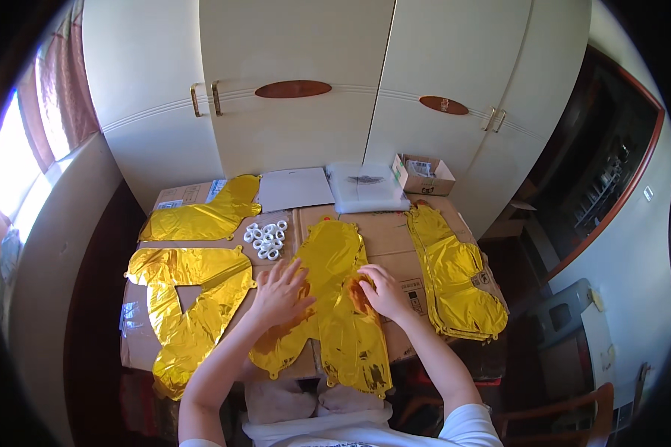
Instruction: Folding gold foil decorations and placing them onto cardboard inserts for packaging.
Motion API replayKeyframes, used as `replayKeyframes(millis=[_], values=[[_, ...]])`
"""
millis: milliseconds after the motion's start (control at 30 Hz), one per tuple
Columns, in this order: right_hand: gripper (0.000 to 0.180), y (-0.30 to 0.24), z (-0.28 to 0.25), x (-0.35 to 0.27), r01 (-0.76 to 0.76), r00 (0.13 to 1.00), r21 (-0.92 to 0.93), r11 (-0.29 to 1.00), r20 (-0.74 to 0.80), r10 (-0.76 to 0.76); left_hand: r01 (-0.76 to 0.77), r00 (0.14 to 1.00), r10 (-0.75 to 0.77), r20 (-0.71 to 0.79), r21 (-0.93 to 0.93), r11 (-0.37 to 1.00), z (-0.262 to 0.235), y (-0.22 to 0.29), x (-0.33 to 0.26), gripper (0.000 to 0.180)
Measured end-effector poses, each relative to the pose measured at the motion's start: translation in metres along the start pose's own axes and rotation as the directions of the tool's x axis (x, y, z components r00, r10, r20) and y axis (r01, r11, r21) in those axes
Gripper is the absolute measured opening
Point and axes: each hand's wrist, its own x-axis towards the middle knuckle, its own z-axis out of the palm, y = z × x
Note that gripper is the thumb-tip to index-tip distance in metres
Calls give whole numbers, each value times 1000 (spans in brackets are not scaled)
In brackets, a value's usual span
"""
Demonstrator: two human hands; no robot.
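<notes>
A flat gold foil balloon (335, 257), forked at its near end, lies on the cardboard-covered table in front of me. Over its left side is my left hand (280, 294), fingers spread and holding nothing. My right hand (386, 293) rests at the balloon's right edge, fingers apart and slightly bent, with the tips at the foil. Orange-brown reflections of the hands show on the shiny surface. To the left lie another gold foil balloon (201, 268) with a cut-out opening and, behind it, a boot-shaped gold one (201, 220). More gold foil (447, 261) lies at the right.
Several small white rings (267, 240) are heaped behind my left hand. Along the back stand a pale flat board (297, 188), a stack of clear plastic bags (369, 190) and an open cardboard box (423, 176). Cream cabinets (298, 45) rise behind; a wooden chair (566, 417) is at lower right.
</notes>
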Motion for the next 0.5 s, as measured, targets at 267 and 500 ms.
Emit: replayKeyframes(millis=[267, 500], values=[[38, 8, 4, -30, 29, 999, -93, 995, 31, -26, 435, 884, -448, 135, 113, 893, -50, -4, -84, 63], [36, 16, 14, -38, 133, 990, -152, 980, 64, -124, 534, 838, -537, 96, 61, 843, -37, 0, -120, 64]])
